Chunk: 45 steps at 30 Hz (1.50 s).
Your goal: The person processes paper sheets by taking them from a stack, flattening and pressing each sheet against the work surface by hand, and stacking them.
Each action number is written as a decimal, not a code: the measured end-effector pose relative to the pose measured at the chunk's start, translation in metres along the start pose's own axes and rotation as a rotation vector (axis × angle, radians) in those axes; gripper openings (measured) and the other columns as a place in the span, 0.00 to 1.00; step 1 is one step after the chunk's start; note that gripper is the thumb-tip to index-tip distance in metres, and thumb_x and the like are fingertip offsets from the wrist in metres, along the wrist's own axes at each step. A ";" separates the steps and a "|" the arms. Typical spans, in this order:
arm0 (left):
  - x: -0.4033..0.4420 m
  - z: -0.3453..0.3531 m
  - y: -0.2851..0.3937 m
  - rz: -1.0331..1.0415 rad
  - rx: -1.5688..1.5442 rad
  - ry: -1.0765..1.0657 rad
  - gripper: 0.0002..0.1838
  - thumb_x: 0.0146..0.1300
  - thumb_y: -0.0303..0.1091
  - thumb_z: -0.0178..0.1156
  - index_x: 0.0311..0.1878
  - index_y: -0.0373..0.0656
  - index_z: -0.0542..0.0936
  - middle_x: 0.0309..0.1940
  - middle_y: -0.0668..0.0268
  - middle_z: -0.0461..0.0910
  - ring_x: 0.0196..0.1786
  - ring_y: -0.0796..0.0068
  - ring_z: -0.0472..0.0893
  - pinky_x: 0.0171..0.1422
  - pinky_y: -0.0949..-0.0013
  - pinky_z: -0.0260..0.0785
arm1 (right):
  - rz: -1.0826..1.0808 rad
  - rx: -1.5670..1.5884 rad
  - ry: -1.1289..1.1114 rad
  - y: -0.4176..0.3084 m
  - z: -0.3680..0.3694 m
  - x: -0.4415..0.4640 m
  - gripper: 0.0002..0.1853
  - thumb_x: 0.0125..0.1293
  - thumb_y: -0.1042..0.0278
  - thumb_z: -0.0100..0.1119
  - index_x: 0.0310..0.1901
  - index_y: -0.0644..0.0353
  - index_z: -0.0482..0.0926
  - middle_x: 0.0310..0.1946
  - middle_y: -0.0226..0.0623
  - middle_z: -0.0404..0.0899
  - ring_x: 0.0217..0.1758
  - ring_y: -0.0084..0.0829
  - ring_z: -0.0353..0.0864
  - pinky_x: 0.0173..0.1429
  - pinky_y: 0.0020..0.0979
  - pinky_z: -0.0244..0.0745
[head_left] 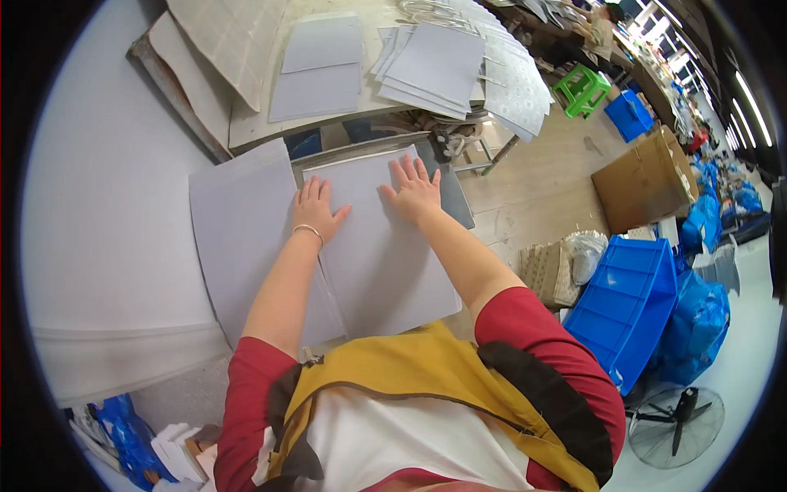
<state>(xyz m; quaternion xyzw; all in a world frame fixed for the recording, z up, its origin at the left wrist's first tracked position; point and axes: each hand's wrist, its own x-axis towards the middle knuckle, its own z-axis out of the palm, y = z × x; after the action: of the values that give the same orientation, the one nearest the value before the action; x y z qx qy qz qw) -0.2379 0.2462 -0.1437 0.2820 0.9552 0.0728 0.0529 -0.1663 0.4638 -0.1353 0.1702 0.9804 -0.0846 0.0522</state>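
Two large pale grey sheets lie side by side in front of me, a left sheet (246,238) and a right sheet (377,246), partly over a dark-edged board (455,193). My left hand (318,209) rests flat with fingers spread near the upper left edge of the right sheet; a bracelet circles its wrist. Close to the top right corner of that same sheet, my right hand (412,190) lies palm down, fingers apart. Neither hand grips anything.
Beyond stands a worktable (246,123) with flat grey panels (316,90) and a stack of sheets (434,66). To the right are a cardboard box (643,180), a blue crate (619,303), a green stool (582,88) and a fan (679,418). A person (597,37) is far back.
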 end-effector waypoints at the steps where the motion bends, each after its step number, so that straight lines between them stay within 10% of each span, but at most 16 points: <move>1: 0.001 0.000 -0.005 -0.019 -0.007 -0.003 0.41 0.66 0.60 0.50 0.73 0.40 0.60 0.76 0.55 0.52 0.78 0.58 0.50 0.80 0.54 0.40 | -0.016 0.001 0.023 0.001 0.000 0.000 0.37 0.70 0.34 0.38 0.76 0.41 0.52 0.79 0.31 0.44 0.82 0.35 0.39 0.79 0.56 0.32; 20: 0.030 -0.006 0.012 -0.111 0.181 -0.076 0.44 0.68 0.65 0.41 0.77 0.44 0.51 0.78 0.54 0.45 0.80 0.56 0.44 0.81 0.50 0.30 | -0.323 0.040 0.050 -0.018 0.011 0.041 0.41 0.69 0.34 0.41 0.75 0.53 0.54 0.78 0.32 0.48 0.81 0.28 0.42 0.80 0.53 0.30; 36: 0.026 -0.012 0.010 -0.134 0.126 -0.150 0.48 0.67 0.68 0.41 0.78 0.42 0.45 0.79 0.49 0.38 0.81 0.54 0.37 0.81 0.52 0.28 | 0.071 -0.330 -0.028 0.030 -0.026 0.032 0.45 0.68 0.29 0.35 0.76 0.56 0.51 0.78 0.32 0.48 0.82 0.28 0.39 0.80 0.53 0.25; 45: 0.023 -0.019 0.018 -0.194 0.246 -0.134 0.49 0.65 0.71 0.39 0.77 0.42 0.49 0.79 0.57 0.45 0.80 0.62 0.44 0.81 0.49 0.31 | -0.069 0.002 0.015 0.028 -0.009 0.030 0.44 0.67 0.30 0.39 0.76 0.53 0.50 0.78 0.30 0.47 0.81 0.28 0.42 0.81 0.48 0.31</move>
<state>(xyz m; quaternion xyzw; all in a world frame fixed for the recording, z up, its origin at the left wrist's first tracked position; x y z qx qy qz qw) -0.2502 0.2710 -0.1229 0.1969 0.9740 -0.0692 0.0883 -0.1860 0.5009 -0.1346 0.1369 0.9859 -0.0863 0.0419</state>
